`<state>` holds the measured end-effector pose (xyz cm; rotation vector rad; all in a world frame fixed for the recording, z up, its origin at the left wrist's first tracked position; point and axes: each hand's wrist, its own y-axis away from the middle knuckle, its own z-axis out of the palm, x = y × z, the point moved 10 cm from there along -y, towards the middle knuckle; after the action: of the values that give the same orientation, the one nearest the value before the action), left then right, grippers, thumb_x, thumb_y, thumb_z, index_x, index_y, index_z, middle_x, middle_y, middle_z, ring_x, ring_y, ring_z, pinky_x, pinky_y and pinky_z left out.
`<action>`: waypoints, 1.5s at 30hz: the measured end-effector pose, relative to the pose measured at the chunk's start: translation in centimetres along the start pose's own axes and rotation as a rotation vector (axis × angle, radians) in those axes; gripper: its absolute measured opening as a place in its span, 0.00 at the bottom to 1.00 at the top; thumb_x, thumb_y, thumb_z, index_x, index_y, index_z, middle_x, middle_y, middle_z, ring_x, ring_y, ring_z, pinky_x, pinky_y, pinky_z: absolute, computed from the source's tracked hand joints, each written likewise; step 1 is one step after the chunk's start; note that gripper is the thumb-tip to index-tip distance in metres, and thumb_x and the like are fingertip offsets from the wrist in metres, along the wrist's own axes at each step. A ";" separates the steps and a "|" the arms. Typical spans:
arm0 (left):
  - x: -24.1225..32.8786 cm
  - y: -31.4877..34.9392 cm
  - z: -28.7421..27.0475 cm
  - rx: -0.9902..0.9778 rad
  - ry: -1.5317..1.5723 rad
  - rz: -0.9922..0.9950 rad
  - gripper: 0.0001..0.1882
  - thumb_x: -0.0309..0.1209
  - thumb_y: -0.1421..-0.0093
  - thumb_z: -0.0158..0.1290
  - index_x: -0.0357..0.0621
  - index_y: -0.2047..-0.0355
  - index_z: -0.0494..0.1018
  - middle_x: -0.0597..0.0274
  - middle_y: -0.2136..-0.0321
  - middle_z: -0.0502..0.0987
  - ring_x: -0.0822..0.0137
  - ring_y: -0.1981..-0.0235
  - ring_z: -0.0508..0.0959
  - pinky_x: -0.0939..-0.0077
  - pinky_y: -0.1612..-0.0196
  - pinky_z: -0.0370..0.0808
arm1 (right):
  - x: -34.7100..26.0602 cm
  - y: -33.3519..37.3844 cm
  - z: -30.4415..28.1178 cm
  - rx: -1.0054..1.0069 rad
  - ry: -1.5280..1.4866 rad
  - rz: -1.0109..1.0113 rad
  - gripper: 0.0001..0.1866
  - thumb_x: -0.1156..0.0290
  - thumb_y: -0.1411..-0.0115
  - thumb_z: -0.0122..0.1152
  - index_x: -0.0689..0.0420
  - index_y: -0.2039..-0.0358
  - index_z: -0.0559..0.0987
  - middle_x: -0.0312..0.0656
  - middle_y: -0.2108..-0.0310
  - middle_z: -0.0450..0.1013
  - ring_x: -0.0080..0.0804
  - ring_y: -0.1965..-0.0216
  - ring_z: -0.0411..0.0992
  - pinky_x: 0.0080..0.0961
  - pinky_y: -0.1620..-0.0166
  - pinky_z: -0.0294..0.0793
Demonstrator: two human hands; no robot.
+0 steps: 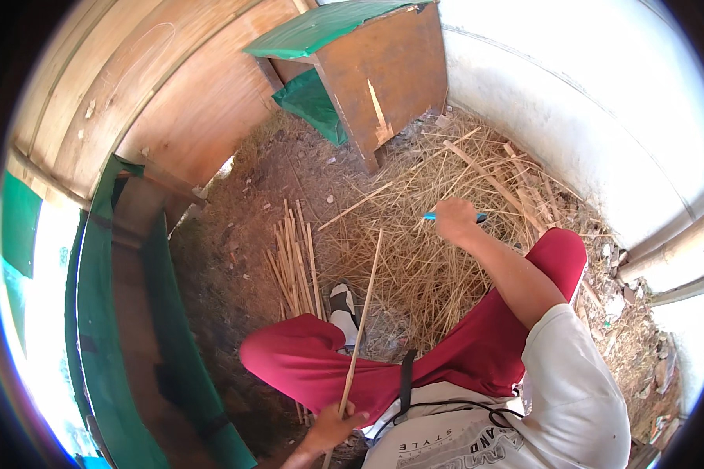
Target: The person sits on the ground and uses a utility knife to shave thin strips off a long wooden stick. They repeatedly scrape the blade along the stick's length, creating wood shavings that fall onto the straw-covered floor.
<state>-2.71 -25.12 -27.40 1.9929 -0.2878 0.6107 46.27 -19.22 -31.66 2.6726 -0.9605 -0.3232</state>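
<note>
My left hand (pixel 335 428), low in the view, is closed around a thin, pale bamboo stick (pixel 364 320). The stick slants up past my red-trousered leg, its upper end free in front of me. Farther off and to the right, my right hand (pixel 455 219) is held out above a heap of shavings (pixel 414 273). Its fingers are wrapped round a slim blue tool (pixel 429 216) that shows on both sides of the fist; its kind cannot be made out.
A bundle of similar sticks (pixel 293 262) lies on the dirt floor beyond my knee. Longer split strips (pixel 497 184) rest on the shavings. A brown wooden cabinet (pixel 391 70) with a green top stands at the back, a green-edged bench (pixel 133 313) at left, a white wall (pixel 587 94) at right.
</note>
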 end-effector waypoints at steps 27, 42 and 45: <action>18.9 -12.6 -1.7 0.053 0.432 0.290 0.16 0.40 0.33 0.54 0.42 0.72 0.68 0.72 0.88 0.62 0.78 0.88 0.63 0.82 0.87 0.60 | -8.6 7.2 -4.2 0.106 -0.318 -0.401 0.09 0.70 0.47 0.62 0.62 0.77 0.82 0.51 0.79 0.77 0.47 0.76 0.78 0.40 0.70 0.78; 17.6 -14.2 -1.5 0.283 -0.143 0.318 0.14 0.29 0.50 0.61 0.37 0.74 0.66 0.54 0.81 0.71 0.61 0.78 0.73 0.65 0.72 0.70 | -9.3 6.9 -2.2 0.109 -0.229 -0.416 0.06 0.74 0.51 0.59 0.63 0.80 0.79 0.51 0.78 0.75 0.45 0.78 0.76 0.41 0.75 0.75; 16.5 -15.3 -1.0 0.270 -0.035 0.368 0.10 0.24 0.51 0.57 0.40 0.76 0.65 0.67 0.83 0.66 0.73 0.81 0.65 0.72 0.79 0.63 | -9.6 6.8 -2.1 0.237 -0.227 -0.445 0.07 0.74 0.50 0.58 0.62 0.81 0.78 0.50 0.79 0.75 0.43 0.78 0.76 0.41 0.75 0.74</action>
<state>17.73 -16.05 -29.79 2.2288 -0.6310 0.8850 35.69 -17.63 -26.36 3.1075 -0.4679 -0.6534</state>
